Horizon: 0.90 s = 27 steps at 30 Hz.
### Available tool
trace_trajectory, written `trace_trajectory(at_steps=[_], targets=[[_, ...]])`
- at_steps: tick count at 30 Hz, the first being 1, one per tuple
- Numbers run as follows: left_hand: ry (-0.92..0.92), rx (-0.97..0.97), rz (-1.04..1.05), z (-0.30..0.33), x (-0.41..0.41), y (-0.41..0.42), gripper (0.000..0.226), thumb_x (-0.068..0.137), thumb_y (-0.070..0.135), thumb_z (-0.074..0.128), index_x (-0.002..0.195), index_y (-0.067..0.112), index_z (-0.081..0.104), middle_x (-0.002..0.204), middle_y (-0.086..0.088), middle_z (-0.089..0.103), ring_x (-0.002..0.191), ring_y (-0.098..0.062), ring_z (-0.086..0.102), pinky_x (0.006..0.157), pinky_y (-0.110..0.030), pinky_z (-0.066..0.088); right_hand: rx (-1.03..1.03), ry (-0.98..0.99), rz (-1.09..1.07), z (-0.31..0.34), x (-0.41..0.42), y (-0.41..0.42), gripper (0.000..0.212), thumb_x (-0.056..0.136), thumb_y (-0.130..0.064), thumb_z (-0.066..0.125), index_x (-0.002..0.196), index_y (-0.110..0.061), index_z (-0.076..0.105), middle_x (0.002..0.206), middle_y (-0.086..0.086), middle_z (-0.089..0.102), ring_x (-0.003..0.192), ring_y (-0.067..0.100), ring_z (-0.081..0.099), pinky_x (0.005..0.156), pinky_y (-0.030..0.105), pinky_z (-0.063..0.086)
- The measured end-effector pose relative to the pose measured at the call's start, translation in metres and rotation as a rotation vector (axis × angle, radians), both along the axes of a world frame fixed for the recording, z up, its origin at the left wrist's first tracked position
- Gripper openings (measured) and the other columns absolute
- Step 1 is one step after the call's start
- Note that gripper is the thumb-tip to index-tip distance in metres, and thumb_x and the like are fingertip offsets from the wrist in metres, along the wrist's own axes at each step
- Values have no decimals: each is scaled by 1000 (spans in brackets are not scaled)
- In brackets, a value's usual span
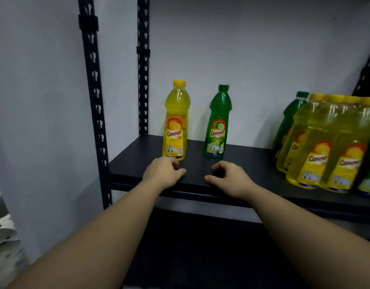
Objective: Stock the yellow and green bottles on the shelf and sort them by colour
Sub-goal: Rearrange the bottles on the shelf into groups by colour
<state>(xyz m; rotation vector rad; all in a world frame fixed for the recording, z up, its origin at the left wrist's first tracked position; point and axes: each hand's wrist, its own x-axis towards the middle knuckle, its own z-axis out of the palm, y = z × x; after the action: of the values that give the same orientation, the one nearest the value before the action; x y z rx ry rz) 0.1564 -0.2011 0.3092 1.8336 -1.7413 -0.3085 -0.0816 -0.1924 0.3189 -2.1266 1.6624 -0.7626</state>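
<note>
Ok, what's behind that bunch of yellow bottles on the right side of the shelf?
Behind the yellow bottles stands at least one green bottle, its cap and shoulder showing. Its lower body is covered, and any more behind can't be seen.

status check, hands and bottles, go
Left hand and right hand empty, loosely curled over shelf edge. Yellow bottle and green bottle upright, apart. Mixed cluster at right, unsorted. Nothing blocking.

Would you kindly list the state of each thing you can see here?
Yellow bottle: upright, capped, standing alone on the shelf.
Green bottle: upright, capped, beside it, apart.
Bottle cluster: mixed colours, unsorted, at right.
Left hand: loosely curled, empty.
Right hand: loosely curled, empty.
</note>
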Motion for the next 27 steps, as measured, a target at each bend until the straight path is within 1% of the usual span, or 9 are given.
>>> trace_trajectory(at_steps=[2,4,5,8,11,16,19,24,27], targets=[[-62,-26,-3,-4,-17,13,44,89,63,65,123,35,72,123,6,71,113,-21,65,90,-35,55,-9,17,-31,-1,-20,17,50,90,-53,74,127,-21,66,119,-6,65,109,12,60,90,25,46],[-94,-49,-37,-8,-38,25,48,92,64,59,129,36,70,133,7,68,123,-21,61,97,-36,50,-19,44,-67,-3,-44,31,45,92,-53,71,123,-21,68,115,-6,65,104,13,60,86,25,44],[-122,-52,-58,-10,-48,30,49,94,64,55,133,37,68,141,6,64,131,-22,56,104,-38,46,-24,56,-89,-3,-57,38,43,93,-53,70,120,-20,69,113,-5,65,102,13,60,85,26,44],[-190,-4,-85,-12,-78,40,51,100,65,44,142,41,60,161,3,45,151,-26,34,123,-48,21,-50,73,-180,-6,-99,54,37,95,-51,67,112,-18,70,108,-3,65,98,17,62,84,32,50],[-191,24,-106,-9,-98,42,50,100,66,43,141,42,59,161,5,44,151,-24,34,124,-56,14,-67,62,-282,-6,-139,65,31,97,-47,67,106,-17,68,102,0,66,93,20,63,85,41,56],[-217,37,-115,-8,-121,40,55,95,75,44,139,45,60,160,7,45,148,-23,40,123,-56,17,-55,9,-465,-4,-209,80,28,96,-45,69,96,-17,64,91,0,66,89,22,64,78,40,55],[-237,54,-117,-9,-118,36,61,93,79,39,142,47,56,162,7,42,150,-22,37,123,-54,18,-93,-78,-568,-1,-235,80,39,93,-47,72,109,-13,62,101,1,66,95,22,62,76,36,50],[-265,66,-131,-15,-115,31,65,92,82,33,145,49,52,165,7,37,154,-23,29,123,-55,18,-183,-188,-590,5,-235,66,63,90,-50,75,134,-9,55,121,6,63,107,25,60,89,42,54],[-253,55,-134,-20,-114,30,65,93,81,32,146,48,52,165,6,36,156,-23,25,123,-55,16,-205,-245,-561,3,-210,51,63,90,-46,77,134,-8,51,127,10,57,114,27,56,95,41,51]])
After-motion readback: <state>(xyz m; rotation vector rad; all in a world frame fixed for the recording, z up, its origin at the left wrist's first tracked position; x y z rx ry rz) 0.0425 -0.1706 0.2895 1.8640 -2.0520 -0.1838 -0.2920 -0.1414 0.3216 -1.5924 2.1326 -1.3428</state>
